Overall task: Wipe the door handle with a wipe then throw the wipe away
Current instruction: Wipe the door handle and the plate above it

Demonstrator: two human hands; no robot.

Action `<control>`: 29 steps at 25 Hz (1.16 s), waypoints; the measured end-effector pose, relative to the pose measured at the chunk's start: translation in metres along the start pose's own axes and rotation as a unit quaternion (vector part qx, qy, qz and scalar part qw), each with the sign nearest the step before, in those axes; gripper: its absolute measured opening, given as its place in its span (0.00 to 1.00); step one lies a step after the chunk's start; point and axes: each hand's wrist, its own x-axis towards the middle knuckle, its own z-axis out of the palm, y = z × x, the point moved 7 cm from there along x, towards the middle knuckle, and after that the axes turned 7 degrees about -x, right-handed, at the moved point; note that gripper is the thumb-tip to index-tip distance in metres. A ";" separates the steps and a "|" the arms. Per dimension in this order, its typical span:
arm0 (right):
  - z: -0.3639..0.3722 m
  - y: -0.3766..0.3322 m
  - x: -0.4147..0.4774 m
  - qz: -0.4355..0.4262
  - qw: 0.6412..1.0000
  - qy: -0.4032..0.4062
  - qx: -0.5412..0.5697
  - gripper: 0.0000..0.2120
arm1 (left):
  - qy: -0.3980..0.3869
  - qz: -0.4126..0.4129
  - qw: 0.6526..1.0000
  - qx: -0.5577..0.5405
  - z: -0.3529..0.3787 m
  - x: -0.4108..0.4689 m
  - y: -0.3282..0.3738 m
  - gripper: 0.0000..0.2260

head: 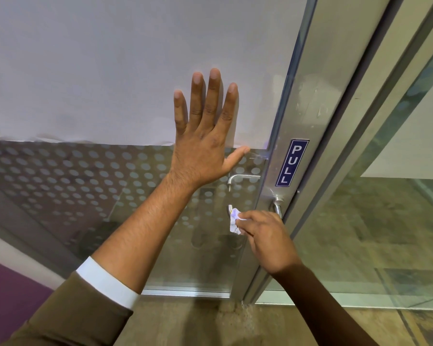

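A silver lever door handle (276, 207) is fixed to the metal door frame below a blue PULL sign (292, 162). My right hand (265, 237) is wrapped over the handle's bar and pinches a crumpled white wipe (235, 221) against its free end. Most of the bar is hidden under my fingers. My left hand (205, 136) lies flat against the glass door, fingers spread, holding nothing.
The glass door (110, 83) has a white frosted upper part and a dotted band below. A second handle (240, 178) shows through the glass on the other side. To the right stands a glass side panel (385, 221). The floor below is tan.
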 end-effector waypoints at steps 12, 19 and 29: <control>0.022 -0.013 0.024 0.068 0.997 -0.044 -0.003 0.12 | 0.016 0.000 1.000 -0.015 0.002 0.000 -0.002 0.51; 0.004 -0.022 0.008 0.052 0.996 0.018 -0.076 0.15 | 0.008 -0.007 1.000 -0.017 0.002 0.000 -0.002 0.51; 0.004 -0.034 0.005 0.033 0.989 -0.002 -0.144 0.13 | 0.008 -0.006 1.000 -0.017 0.000 0.000 -0.002 0.51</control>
